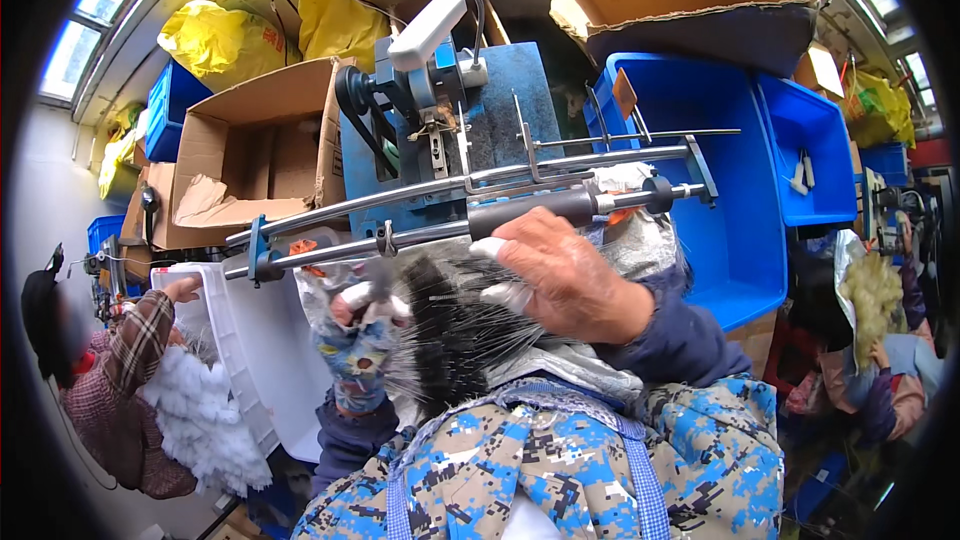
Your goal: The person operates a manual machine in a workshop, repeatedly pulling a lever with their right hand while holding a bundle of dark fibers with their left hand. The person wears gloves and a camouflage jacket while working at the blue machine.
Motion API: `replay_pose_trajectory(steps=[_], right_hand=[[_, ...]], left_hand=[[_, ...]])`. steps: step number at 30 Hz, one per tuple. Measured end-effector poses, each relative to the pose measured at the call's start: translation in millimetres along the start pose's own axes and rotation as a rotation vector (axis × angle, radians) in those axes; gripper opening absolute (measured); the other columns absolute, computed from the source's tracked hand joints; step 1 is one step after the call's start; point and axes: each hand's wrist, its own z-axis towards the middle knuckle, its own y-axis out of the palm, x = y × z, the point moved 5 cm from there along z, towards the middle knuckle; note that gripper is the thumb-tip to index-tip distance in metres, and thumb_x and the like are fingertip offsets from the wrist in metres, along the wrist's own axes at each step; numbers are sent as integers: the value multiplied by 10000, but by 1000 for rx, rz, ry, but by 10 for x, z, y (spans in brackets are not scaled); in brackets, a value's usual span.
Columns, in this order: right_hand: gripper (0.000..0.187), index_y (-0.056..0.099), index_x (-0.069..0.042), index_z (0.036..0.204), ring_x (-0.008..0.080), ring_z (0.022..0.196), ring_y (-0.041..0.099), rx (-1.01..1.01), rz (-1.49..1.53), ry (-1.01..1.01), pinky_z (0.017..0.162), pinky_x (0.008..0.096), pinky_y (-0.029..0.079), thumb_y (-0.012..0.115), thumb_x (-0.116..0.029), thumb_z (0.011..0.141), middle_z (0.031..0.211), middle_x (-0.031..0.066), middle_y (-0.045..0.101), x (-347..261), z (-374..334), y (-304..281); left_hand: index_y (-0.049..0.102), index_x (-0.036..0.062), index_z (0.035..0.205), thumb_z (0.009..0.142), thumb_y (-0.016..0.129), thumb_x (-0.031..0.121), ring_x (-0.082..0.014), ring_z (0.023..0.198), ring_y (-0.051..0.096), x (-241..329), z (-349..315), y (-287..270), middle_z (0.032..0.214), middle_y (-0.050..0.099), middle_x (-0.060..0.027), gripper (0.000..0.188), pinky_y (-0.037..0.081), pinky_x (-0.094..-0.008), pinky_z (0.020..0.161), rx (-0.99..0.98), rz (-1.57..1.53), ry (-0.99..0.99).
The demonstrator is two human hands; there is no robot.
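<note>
Bristles (440, 340): black and pale strands fan between two hands, below the dark roller (530, 210) and over a silver sheet (590, 370);
Right hand (580, 280): reaches to the roller's lower edge; white-tipped fingers (487, 248) stand apart;
Left hand (358, 318): blurs beside the bristles; whether its fingers clamp any strands, one cannot tell;
Work at the roller: apparently arranging bristles by hand;
Next move: likely calls for a light, even grip, strands aligned.
</note>
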Motion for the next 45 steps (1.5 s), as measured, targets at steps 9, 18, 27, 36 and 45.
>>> replay_pose_trajectory(steps=[9,18,27,36,45], right_hand=[[138,597,28,953,84,657,572,381,1054,236,587,198,467,489,-30,889,754,57,606,57,203,-608],[129,622,-70,843,278,845,551,-43,-741,145,695,377,460,544,-56,742,861,115,582,1045,938,63],[122,612,-79,837,277,860,554,-131,-822,242,699,399,440,531,-100,747,874,103,593,1318,945,298],[125,603,-92,841,276,851,545,-113,-787,187,702,389,423,517,-90,752,851,71,597,1272,915,271],[152,634,-88,852,278,909,523,-100,-712,263,783,438,359,516,-123,762,884,71,608,1346,923,264]], left_hand=[[599,59,916,657,723,105,-272,807,603,-220,20,129,840,620,-101,292,465,-406,753,-347,769,478],[528,26,1036,662,671,198,-334,912,529,-944,137,-204,904,594,-90,436,395,-450,831,-507,1168,257],[548,5,909,733,581,25,-197,722,550,-577,92,-201,827,581,-93,180,454,-304,624,-371,783,169],[622,63,1020,650,727,240,-432,1018,500,-312,-81,45,1057,553,-199,424,411,-481,886,-377,898,606],[604,55,1015,606,723,171,-340,860,578,-474,-77,-40,921,614,-121,441,441,-454,853,-364,895,518]])
